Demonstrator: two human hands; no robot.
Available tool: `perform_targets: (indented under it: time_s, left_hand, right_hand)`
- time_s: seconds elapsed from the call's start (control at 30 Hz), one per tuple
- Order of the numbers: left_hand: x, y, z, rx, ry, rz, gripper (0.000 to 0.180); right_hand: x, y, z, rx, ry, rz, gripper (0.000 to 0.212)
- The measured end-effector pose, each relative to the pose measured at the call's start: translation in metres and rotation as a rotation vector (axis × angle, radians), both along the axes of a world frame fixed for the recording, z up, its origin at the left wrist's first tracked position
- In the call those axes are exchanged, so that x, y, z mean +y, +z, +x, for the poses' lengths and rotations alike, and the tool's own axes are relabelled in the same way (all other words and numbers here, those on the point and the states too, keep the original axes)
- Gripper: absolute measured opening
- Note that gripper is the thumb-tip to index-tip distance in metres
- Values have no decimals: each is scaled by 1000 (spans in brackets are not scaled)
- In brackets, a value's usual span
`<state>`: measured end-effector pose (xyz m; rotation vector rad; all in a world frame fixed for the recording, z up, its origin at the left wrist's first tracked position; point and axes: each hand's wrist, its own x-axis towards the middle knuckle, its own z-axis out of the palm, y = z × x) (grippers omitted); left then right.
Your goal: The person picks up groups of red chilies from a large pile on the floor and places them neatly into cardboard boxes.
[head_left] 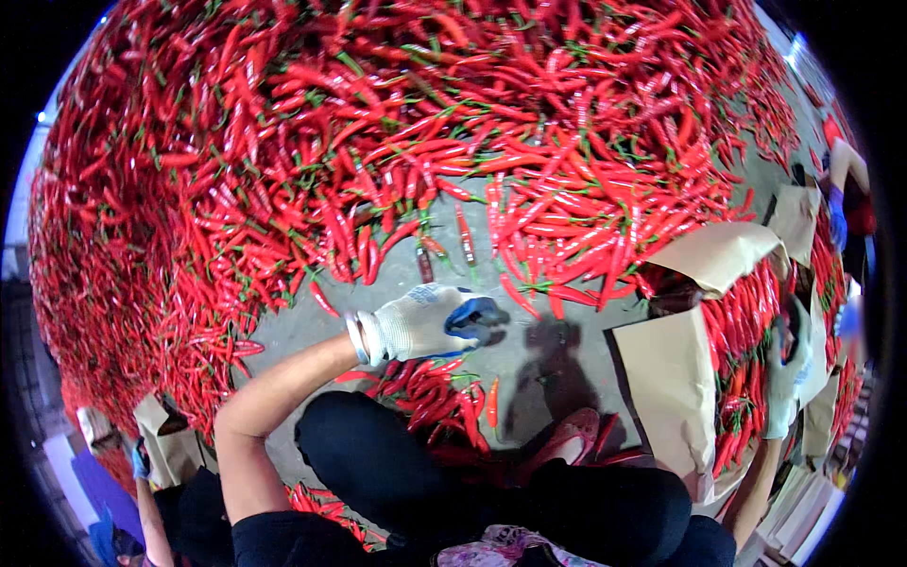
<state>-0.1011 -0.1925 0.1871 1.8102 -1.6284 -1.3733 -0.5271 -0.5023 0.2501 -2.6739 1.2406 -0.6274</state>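
Observation:
My left hand (439, 322), in a white knit glove with blue fingertips, hovers over the grey floor with its fingers curled in. No chilli sticks out of it. Just beyond it, two loose red chillies (465, 234) lie apart from the big heap. My right hand (792, 364), gloved the same way, is at the right wall of an open brown cardboard box (666, 383), its thumb and fingers bent around the edge. Rows of red chillies (740, 364) fill that box. Part of the right hand's grip is hidden.
A huge heap of red chillies (283, 123) spreads across the far side and left. A smaller pile (439, 397) lies by my bent knee. More cardboard boxes (798, 222) stand at the right, another box (170, 439) at lower left. Other people's gloved hands (837, 217) show at both sides.

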Motion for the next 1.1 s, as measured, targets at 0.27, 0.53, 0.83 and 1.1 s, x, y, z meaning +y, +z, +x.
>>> perform_targets:
  time_s: [0.27,0.53,0.83,1.1]
  left_hand:
    - [154,-159,-15,-525,349,133,32]
    - [221,-176,-20,-166,839,-304,44]
    - [299,-208,-54,-468,983,-196,66]
    - [224,-242,-170,-407,221,-315,69]
  right_hand:
    - [162,-98,301,526,1068,496,45]
    - [257,-199,413,274,1005,750,32]
    - [332,-223,337,405,1177,459,65]
    - [354,-216,190,678,816,530,68]
